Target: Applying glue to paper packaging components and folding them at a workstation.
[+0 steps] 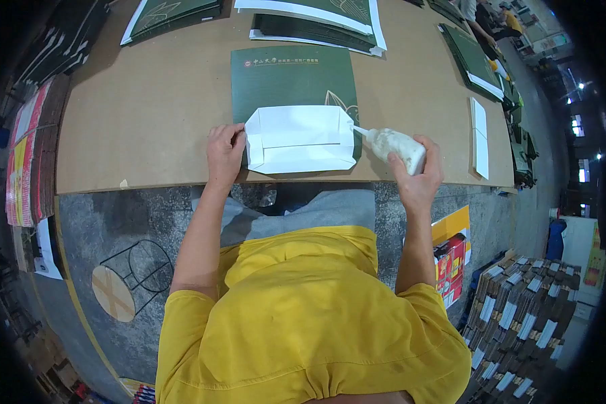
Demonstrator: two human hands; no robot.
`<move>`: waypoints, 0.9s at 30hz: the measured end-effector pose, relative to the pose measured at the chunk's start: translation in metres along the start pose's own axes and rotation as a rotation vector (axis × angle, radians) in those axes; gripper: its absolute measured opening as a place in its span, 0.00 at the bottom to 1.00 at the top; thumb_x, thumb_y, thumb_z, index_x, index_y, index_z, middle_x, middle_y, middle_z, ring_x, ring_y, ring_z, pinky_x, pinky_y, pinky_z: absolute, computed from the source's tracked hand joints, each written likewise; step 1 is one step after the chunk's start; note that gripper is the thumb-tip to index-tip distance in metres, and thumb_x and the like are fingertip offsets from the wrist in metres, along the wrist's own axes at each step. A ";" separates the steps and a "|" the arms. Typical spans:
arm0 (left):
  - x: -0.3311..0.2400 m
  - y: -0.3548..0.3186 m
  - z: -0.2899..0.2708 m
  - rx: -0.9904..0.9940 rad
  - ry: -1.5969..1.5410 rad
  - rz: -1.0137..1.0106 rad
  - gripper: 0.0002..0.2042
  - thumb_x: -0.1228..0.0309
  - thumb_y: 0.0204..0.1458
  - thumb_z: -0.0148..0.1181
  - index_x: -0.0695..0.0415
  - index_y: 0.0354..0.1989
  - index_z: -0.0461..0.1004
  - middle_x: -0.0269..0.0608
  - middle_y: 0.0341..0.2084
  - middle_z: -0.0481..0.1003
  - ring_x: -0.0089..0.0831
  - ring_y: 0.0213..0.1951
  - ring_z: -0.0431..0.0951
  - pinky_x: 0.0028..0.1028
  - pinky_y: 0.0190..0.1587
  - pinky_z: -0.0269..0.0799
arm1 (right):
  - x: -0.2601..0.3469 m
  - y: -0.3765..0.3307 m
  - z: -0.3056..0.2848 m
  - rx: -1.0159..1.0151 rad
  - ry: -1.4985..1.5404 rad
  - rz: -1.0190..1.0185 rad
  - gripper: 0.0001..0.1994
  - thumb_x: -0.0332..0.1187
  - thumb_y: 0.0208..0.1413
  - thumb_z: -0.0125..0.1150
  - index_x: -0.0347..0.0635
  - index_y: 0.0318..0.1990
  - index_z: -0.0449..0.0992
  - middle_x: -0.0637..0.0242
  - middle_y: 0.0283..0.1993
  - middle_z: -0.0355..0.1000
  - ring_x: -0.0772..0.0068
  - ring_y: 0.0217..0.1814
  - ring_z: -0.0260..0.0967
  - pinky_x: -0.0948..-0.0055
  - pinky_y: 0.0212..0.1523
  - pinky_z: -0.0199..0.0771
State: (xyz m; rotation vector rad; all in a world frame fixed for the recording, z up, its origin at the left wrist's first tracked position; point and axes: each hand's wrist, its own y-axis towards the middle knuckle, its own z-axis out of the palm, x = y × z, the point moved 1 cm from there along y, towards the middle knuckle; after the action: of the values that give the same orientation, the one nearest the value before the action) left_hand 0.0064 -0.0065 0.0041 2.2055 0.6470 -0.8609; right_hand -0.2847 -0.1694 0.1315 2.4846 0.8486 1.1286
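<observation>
We see the brown cardboard tabletop bearing a dark green printed sheet under the white folded paper flap. Our left hand presses its fingers together on the flap's edge; if it slips, the flap shifts. Our right hand wraps the white glue bottle, nozzle at the flap's right edge; squeezing hard could smear.

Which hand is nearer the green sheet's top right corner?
The right hand. It holds the glue bottle just right of the white folded paper, below that corner of the green sheet. The left hand presses the paper's left edge, farther away.
</observation>
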 end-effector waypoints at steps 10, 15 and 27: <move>-0.003 -0.002 0.002 -0.016 -0.004 0.021 0.07 0.78 0.45 0.58 0.61 0.34 0.75 0.43 0.26 0.72 0.40 0.33 0.71 0.34 0.38 0.67 | 0.006 0.010 0.009 0.055 -0.098 -0.176 0.21 0.28 0.38 0.69 0.39 0.44 0.70 0.58 0.40 0.69 0.61 0.41 0.70 0.67 0.42 0.71; -0.003 -0.002 0.002 -0.016 -0.004 0.026 0.07 0.78 0.45 0.58 0.60 0.34 0.75 0.43 0.26 0.72 0.40 0.33 0.71 0.33 0.38 0.67 | 0.008 0.009 0.007 0.063 -0.083 -0.139 0.21 0.28 0.39 0.69 0.39 0.43 0.70 0.58 0.40 0.69 0.60 0.41 0.70 0.67 0.42 0.71; 0.000 -0.007 -0.010 -0.054 -0.038 -0.027 0.09 0.78 0.46 0.59 0.61 0.37 0.74 0.44 0.28 0.73 0.40 0.34 0.72 0.34 0.39 0.68 | -0.002 0.015 -0.003 -0.098 0.798 0.438 0.22 0.30 0.46 0.63 0.40 0.50 0.66 0.61 0.41 0.69 0.72 0.38 0.71 0.79 0.27 0.73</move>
State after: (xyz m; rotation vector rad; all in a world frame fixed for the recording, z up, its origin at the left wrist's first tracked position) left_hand 0.0057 0.0051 0.0069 2.1319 0.6761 -0.8868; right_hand -0.2825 -0.1820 0.1396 2.1651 0.3764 2.3231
